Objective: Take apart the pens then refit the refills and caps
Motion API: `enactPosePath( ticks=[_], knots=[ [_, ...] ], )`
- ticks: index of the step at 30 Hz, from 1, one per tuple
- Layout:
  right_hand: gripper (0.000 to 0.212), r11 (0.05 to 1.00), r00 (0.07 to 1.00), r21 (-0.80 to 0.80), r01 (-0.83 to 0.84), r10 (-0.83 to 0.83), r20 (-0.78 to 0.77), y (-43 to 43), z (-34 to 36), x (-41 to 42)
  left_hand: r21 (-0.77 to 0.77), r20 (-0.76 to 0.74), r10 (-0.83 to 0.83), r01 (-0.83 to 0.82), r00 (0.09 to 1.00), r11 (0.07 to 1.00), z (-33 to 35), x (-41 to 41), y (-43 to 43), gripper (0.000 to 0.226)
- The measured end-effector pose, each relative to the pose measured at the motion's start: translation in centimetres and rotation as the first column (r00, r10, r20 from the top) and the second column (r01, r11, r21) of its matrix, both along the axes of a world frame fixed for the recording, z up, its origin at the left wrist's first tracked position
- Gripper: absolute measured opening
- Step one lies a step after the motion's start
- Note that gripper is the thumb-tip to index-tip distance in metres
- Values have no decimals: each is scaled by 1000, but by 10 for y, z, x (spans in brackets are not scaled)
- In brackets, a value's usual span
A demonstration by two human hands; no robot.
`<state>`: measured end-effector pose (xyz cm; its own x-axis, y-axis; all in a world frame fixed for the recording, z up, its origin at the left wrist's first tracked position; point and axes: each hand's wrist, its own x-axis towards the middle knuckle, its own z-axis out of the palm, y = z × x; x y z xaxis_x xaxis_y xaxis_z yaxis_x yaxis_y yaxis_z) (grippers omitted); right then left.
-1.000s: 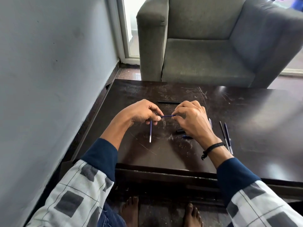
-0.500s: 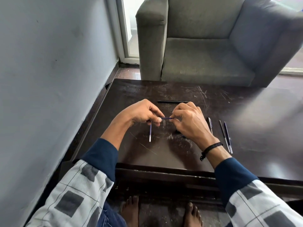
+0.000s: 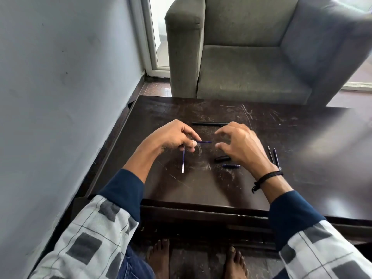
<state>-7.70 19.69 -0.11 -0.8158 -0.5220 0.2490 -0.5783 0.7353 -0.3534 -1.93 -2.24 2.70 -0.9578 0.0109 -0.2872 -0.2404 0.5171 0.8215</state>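
1. Left hand [image 3: 175, 137]: the fingers [image 3: 193, 143] are closed narrow, with thumb and forefinger pinching one end of a thin blue refill [image 3: 205, 141]. The refill sticks out level from the fingertips toward the right hand, above the bench [image 3: 201, 190].
2. Right hand [image 3: 243, 146]: the fingers [image 3: 219, 146] are spread wide and loosely curved, holding nothing. They are just off the free tip of the blue refill, not touching it.
3. Second refill [image 3: 183, 160]: blue with a pale near end. It runs from under the left fingers toward the person. Its upper end is hidden by the hand, so I cannot tell whether it is held or just lying there.
4. Black cap [image 3: 222, 158]: lies flat on the bench below the right thumb, partly under the palm.
5. Blue piece [image 3: 231, 166]: short, lies just nearer the person than the black cap, beside the heel of the right hand. Too small to tell whether it is a cap or a tip.
6. Black barrel [image 3: 209, 123]: lies crosswise on the bench beyond both sets of fingers, its right end behind the right knuckles.
7. Two slim pens [image 3: 273, 157]: lie side by side on the bench, outboard of the right wrist.
8. A dark cord band [image 3: 268, 175] is on the right wrist.
9. Surroundings: a grey armchair [image 3: 241, 67] stands beyond the bench.
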Motion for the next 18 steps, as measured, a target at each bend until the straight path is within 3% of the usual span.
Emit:
enactPosePath(
  ticks=[2,4,9,18],
  knots=[
    [14,994,993,-46,102,-99,64,14,8,-4,-5,-4,8,-8,1000,1000,0,0,-1,19],
    [7,985,970,22,171,-172,171,29,14,-7,-2,-7,13,-13,1000,1000,-1,0,-2,18],
    [14,960,912,274,62,-166,375,45,16,-1,3,-15,-1,1,1000,1000,-4,-2,0,18],
    [17,909,943,415,-18,-123,310,28,2,3,19,0,-47,47,999,999,-3,0,-1,20]
  ],
)
